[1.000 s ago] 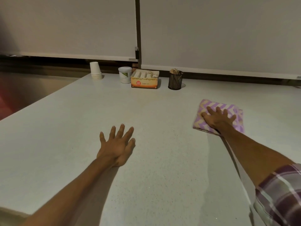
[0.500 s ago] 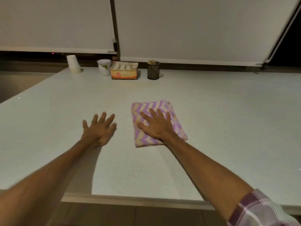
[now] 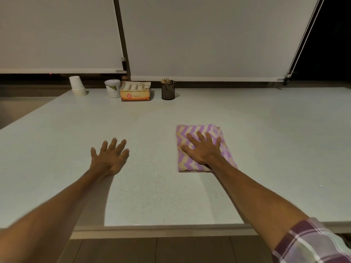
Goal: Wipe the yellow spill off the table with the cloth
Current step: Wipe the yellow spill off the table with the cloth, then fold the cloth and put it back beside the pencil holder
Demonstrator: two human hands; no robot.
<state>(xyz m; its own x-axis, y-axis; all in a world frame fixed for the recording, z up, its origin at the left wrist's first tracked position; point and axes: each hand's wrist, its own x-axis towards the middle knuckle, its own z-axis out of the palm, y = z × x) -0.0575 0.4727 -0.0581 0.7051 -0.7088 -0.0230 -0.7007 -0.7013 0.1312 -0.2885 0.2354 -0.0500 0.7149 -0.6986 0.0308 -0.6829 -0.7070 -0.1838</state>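
A folded cloth (image 3: 191,130) with purple and cream zigzag stripes lies on the pale table (image 3: 266,139), right of centre. My right hand (image 3: 204,149) lies flat on top of it, palm down and fingers spread, pressing it onto the surface. My left hand (image 3: 110,156) rests flat on the bare table to the left, fingers apart, holding nothing. No distinct yellow spill shows; only a faint yellowish tint (image 3: 146,116) marks the table beyond the hands.
Along the far edge stand a stack of white paper cups (image 3: 77,86), a white tub (image 3: 112,88), an orange box (image 3: 135,92) of sachets and a dark mesh holder (image 3: 168,90) with sticks. The table's near edge (image 3: 161,229) runs just below my forearms.
My right hand slid the cloth left across the table toward my left hand, then a little back to the right. My left hand stayed flat on the table.
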